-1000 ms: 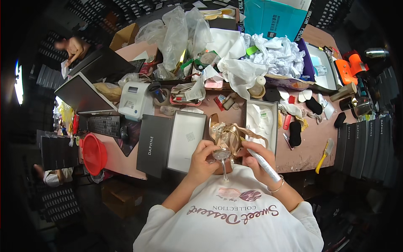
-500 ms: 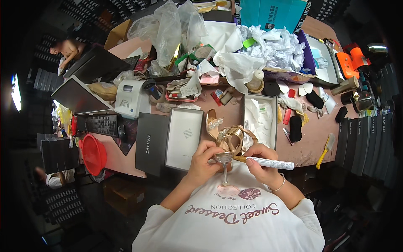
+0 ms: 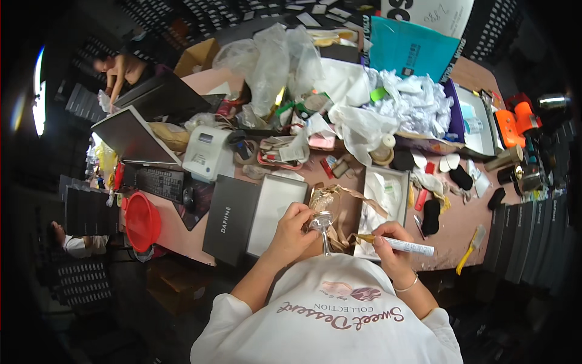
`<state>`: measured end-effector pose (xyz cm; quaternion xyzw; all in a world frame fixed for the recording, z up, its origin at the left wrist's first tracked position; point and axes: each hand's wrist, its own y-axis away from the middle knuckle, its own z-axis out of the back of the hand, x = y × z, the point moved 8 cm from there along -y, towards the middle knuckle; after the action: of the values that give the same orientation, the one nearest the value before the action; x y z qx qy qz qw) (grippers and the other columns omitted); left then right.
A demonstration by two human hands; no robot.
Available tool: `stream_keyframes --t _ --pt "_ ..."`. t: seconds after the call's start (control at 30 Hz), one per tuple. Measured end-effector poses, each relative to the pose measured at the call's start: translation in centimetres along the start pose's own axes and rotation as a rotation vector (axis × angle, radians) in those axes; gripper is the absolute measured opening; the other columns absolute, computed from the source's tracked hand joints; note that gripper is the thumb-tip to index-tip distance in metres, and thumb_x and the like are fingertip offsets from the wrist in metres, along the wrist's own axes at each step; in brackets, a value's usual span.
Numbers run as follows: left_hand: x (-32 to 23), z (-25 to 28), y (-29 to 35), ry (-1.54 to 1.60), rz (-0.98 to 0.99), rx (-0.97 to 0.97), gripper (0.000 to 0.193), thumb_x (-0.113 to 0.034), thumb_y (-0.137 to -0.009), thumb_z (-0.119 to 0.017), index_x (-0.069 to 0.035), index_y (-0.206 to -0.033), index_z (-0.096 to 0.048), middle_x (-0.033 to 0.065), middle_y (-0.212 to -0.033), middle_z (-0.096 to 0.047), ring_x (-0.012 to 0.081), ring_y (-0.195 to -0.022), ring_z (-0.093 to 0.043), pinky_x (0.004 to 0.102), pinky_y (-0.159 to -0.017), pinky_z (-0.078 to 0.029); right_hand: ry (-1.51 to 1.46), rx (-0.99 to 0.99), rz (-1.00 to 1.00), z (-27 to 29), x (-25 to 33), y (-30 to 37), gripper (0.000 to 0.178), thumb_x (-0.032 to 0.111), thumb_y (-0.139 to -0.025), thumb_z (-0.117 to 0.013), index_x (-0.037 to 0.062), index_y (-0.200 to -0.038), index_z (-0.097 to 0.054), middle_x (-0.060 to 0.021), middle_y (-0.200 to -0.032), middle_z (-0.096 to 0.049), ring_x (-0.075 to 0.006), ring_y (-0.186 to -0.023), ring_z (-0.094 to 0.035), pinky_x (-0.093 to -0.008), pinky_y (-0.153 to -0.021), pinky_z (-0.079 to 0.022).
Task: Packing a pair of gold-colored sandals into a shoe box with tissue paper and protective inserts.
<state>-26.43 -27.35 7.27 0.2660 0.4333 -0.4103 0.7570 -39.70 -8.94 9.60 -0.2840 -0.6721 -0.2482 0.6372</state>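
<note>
Shifted rightward in the head view since half a second ago, the right hand pinches one white, gold-tipped marker pen, its tip now farther from the sandal. Near centre, the left hand grips that one gold, strappy sandal with a clear heel. At lower right, the pink tabletop shows around one yellow-handled brush near its front edge; dark boxes line the right side.

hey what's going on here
A person is working on a clear-heeled shoe. The left hand grips it near the heel, while the right hand holds a white pen with its tip pointing toward the shoe. Whether the tip touches is hard to tell. An open box with white paper lies just beyond the right hand.
</note>
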Motion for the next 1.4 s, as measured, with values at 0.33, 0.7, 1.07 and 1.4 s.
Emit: stream_keyframes --t 0.33,0.7,1.07,1.4 --pt "6.1 8.2 -1.3 -0.232 -0.114 -0.536 0.037 0.002 -0.072 -0.066 -0.002 -0.108 -0.059 0.0114 -0.104 -0.051 0.0256 -0.092 -0.059 0.0347 -0.079 -0.049 -0.041 0.019 -0.056 -1.3 -2.3 0.1 0.007 0.006 -0.088 -0.062 -0.0002 -0.087 -0.057 0.0006 -0.070 -0.056 -0.0038 -0.060 -0.044 -0.0194 -0.053 -0.035" --pt "10.7 13.0 0.1 -0.218 -0.092 -0.858 0.037 0.006 -0.071 -0.065 0.001 -0.107 -0.057 0.0138 -0.109 -0.051 0.0290 -0.096 -0.059 0.0339 -0.084 -0.051 -0.007 0.065 -0.016 -2.3 -1.5 0.5 0.008 0.006 -0.088 -0.062 -0.0004 -0.087 -0.057 0.0015 -0.070 -0.053 -0.0035 -0.060 -0.041 -0.0197 -0.052 -0.031" --pt "8.8 12.6 1.4 -0.216 -0.159 -0.837 0.041 0.011 -0.068 -0.065 0.000 -0.106 -0.057 0.0128 -0.108 -0.049 0.0286 -0.097 -0.059 0.0339 -0.083 -0.051 0.028 0.095 0.004 -2.8 -1.2 1.2 0.006 0.003 -0.088 -0.061 -0.0010 -0.088 -0.057 0.0017 -0.070 -0.052 -0.0037 -0.060 -0.042 -0.0197 -0.052 -0.031" --pt "9.7 18.6 2.0 -0.278 0.022 -0.997 0.036 -0.001 -0.071 -0.068 -0.001 -0.107 -0.059 0.0144 -0.103 -0.054 0.0326 -0.092 -0.059 0.0389 -0.079 -0.050 0.076 0.092 0.025 -2.8 -0.5 1.6 0.007 0.005 -0.089 -0.062 0.0003 -0.088 -0.057 0.0009 -0.070 -0.053 -0.0044 -0.059 -0.043 -0.0197 -0.052 -0.033"
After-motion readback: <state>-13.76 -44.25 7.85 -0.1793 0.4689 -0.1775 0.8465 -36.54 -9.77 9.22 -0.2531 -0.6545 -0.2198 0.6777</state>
